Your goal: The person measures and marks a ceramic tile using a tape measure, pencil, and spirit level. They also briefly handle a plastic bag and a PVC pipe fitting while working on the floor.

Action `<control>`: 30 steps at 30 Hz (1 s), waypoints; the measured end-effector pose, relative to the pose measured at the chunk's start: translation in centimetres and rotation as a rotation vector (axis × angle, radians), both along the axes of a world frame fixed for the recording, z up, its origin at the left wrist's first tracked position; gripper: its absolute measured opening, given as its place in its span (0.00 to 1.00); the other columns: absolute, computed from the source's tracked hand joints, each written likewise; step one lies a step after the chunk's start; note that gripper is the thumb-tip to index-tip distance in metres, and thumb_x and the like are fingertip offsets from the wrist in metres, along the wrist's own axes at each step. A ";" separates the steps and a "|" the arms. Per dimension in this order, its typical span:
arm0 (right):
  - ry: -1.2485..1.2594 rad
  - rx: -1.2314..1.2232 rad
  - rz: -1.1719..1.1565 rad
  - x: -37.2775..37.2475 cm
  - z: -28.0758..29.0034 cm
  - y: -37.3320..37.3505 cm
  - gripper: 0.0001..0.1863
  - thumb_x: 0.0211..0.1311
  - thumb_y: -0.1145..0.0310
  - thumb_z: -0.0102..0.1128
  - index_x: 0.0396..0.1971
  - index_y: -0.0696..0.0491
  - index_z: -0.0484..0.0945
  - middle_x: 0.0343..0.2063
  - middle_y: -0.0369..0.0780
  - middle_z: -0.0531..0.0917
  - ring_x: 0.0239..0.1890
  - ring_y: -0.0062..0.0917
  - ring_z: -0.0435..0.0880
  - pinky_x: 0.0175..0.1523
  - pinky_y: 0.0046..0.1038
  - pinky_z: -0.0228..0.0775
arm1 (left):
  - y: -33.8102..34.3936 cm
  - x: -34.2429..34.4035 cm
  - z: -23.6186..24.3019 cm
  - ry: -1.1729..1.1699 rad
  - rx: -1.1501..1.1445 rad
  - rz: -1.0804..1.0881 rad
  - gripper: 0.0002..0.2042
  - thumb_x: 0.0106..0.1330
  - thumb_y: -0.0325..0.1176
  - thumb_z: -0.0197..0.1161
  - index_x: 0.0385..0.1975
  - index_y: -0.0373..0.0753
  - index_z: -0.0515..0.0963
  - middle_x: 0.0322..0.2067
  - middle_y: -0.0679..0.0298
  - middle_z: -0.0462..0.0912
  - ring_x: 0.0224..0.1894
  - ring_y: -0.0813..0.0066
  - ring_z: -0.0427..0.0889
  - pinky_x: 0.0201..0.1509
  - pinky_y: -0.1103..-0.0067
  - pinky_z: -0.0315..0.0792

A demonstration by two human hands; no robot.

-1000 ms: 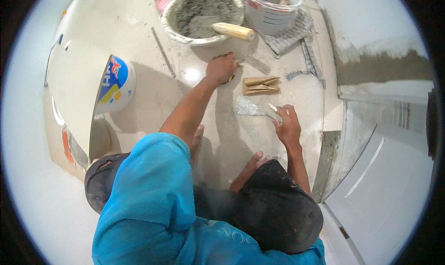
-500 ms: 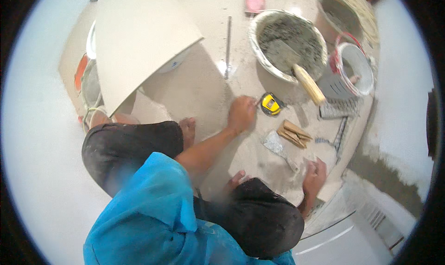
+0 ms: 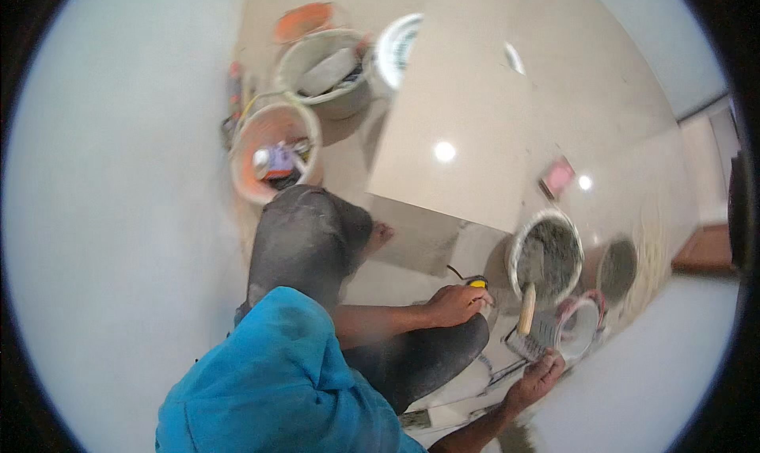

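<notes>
My left hand (image 3: 457, 305) is at the middle of the floor, its fingers curled together. Just past its fingertips shows a yellow and black tape measure (image 3: 477, 283), partly covered by the hand. Whatever the left fingers pinch is too small and blurred to name. My right hand (image 3: 540, 378) is raised at the lower right near the wall, fingers bent inward; its grip is too blurred to read fully. Beyond it stands a bucket of grey mortar (image 3: 550, 255), with a wooden-handled trowel (image 3: 527, 309) resting in it, handle toward me.
A large beige tile (image 3: 451, 152) lies raised ahead. At the left stand an orange bucket (image 3: 245, 168) with tools and a grey-green bucket (image 3: 340, 108). A white pail (image 3: 580, 330) and another bucket (image 3: 617, 267) stand by the right wall. A pink box (image 3: 558, 176) lies farther off.
My view has swung to the left, bringing the buckets at the left into sight. My right hand has lifted from the floor and its fingers have drawn in. My left hand stays near the tape measure.
</notes>
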State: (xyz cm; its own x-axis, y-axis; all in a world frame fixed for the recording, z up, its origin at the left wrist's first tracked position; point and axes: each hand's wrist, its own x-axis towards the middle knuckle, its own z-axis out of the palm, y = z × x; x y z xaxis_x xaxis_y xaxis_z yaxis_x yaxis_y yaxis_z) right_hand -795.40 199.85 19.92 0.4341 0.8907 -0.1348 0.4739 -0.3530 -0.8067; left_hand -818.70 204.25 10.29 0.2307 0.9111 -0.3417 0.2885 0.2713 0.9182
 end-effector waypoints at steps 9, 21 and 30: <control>-0.144 0.230 0.550 -11.2 -1.4 8.1 0.18 0.76 0.56 0.47 0.38 0.58 0.73 0.27 0.36 0.70 0.30 0.24 0.69 0.37 0.26 0.64 | -5.1 -22.1 15.5 0.505 0.781 0.529 0.09 0.67 0.35 0.61 0.41 0.41 0.82 0.35 0.59 0.84 0.36 0.61 0.82 0.42 0.70 0.76; -0.702 -0.046 0.551 -13.2 -10.9 3.4 0.19 0.68 0.59 0.60 0.27 0.58 0.66 0.21 0.42 0.67 0.24 0.33 0.66 0.32 0.35 0.61 | -15.3 -62.4 -16.2 0.573 -0.522 1.402 0.19 0.62 0.46 0.62 0.39 0.34 0.81 0.33 0.53 0.85 0.33 0.58 0.84 0.39 0.66 0.78; -0.873 -0.183 0.560 -13.2 -10.2 3.9 0.20 0.64 0.56 0.62 0.33 0.62 0.75 0.25 0.50 0.79 0.29 0.47 0.79 0.36 0.40 0.70 | -11.4 -60.4 -20.9 1.304 -0.370 0.977 0.26 0.67 0.37 0.57 0.65 0.42 0.62 0.52 0.50 0.72 0.56 0.53 0.76 0.56 0.61 0.75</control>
